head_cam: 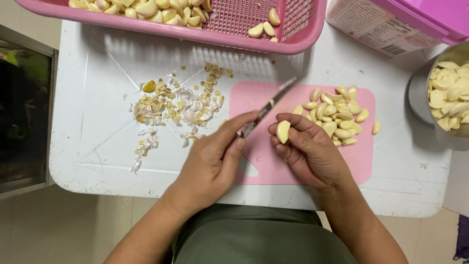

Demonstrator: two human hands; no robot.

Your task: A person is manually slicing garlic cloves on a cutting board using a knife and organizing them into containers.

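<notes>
A: Right hand (312, 151) — grip pinched shut on one peeled garlic clove (283, 131), thumb and forefinger across its flat sides, held just above the pink cutting mat (364, 161).

B: And the left hand (215, 164)?

A: Grip wrapped round the knife (267, 108), forefinger laid along it, the blade pointing up and away, close beside the clove.

B: How will the clove handle?

A: Light, firm, smooth-skinned; I'd judge it slick once peeled and apt to squirt out if squeezed at the tapered ends. The broad middle is the best hold.

B: Surroundings?

A: Heap of peeled cloves (337, 115) on the mat just beyond the right hand. Skins and trimmed ends (176, 105) scattered on the white tabletop (97, 161) to the left. Pink basket (234, 24) of cloves at the far edge; metal bowl (422, 93) of cloves on the right.
</notes>
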